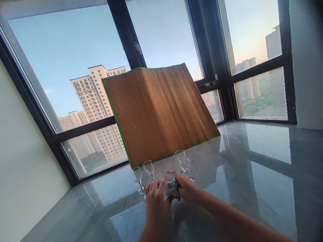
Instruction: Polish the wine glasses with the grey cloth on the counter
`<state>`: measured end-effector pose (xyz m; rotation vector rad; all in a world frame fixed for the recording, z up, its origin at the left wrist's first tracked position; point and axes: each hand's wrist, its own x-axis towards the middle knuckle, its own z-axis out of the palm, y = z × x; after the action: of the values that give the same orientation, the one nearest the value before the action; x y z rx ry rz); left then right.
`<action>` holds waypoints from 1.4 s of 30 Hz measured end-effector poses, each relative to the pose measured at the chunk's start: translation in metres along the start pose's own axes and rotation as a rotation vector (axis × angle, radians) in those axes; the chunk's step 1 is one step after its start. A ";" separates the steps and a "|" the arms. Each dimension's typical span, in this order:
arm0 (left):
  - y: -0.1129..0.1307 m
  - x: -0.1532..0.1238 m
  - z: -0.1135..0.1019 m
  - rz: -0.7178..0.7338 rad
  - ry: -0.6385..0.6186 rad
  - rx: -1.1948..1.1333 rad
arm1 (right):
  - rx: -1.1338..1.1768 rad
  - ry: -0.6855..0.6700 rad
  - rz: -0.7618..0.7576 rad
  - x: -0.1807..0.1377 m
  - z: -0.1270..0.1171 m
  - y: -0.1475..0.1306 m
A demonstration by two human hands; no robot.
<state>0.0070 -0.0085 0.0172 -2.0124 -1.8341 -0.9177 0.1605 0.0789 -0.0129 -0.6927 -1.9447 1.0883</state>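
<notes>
My left hand [157, 196] is wrapped round a clear glass [166, 190], most of it hidden behind the fingers. My right hand [186, 187] grips a bunched grey cloth [172, 187], which is pressed at the mouth of that glass; how deep it sits inside I cannot tell. Beyond my hands, small stemmed glasses stand upright on the glossy grey surface: one [136, 174] at the far left, another [149, 168] beside it. Past my right hand are two more, a nearer glass [185, 164] overlapping a farther glass [180, 155].
A brown bamboo mat [161, 111] with green edging leans against the dark window frame [126, 33] behind the glasses. The shiny grey surface [252, 188] reaches to the windows. A white wall [25, 151] bounds the left side, and a pale wall [306, 74] the right.
</notes>
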 end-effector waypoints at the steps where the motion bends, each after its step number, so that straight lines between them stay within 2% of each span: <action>1: 0.001 0.000 0.000 -0.002 -0.003 -0.014 | -0.025 -0.002 -0.019 0.000 -0.001 0.000; 11: 0.012 -0.008 0.011 -0.034 -0.028 -0.103 | -0.144 0.084 0.049 -0.004 -0.010 -0.014; 17: 0.007 -0.005 0.007 0.045 0.012 -0.086 | 0.008 0.098 0.070 0.001 -0.004 -0.010; 20: 0.003 -0.004 0.006 0.085 0.029 -0.054 | 0.132 0.044 0.079 0.001 -0.005 -0.014; 23: 0.000 -0.004 0.008 0.118 0.053 -0.041 | 0.251 -0.067 0.089 -0.004 -0.012 -0.023; 27: -0.007 -0.005 0.011 0.192 0.067 -0.040 | 0.464 -0.266 0.188 -0.011 -0.022 -0.033; 30: -0.012 -0.004 0.014 0.253 0.085 -0.045 | 0.614 -0.354 0.244 -0.013 -0.023 -0.033; 34: -0.016 -0.003 0.016 0.293 0.141 -0.046 | 0.701 -0.389 0.253 -0.014 -0.022 -0.031; 37: -0.016 -0.003 0.016 0.270 0.171 -0.066 | 0.719 -0.399 0.220 -0.014 -0.022 -0.034; 42: -0.010 -0.003 0.019 0.176 0.223 -0.140 | 0.668 -0.286 0.162 -0.016 -0.025 -0.046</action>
<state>0.0026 0.0023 -0.0013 -2.0187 -1.4876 -1.1909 0.1864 0.0554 0.0293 -0.3334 -1.5999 1.8944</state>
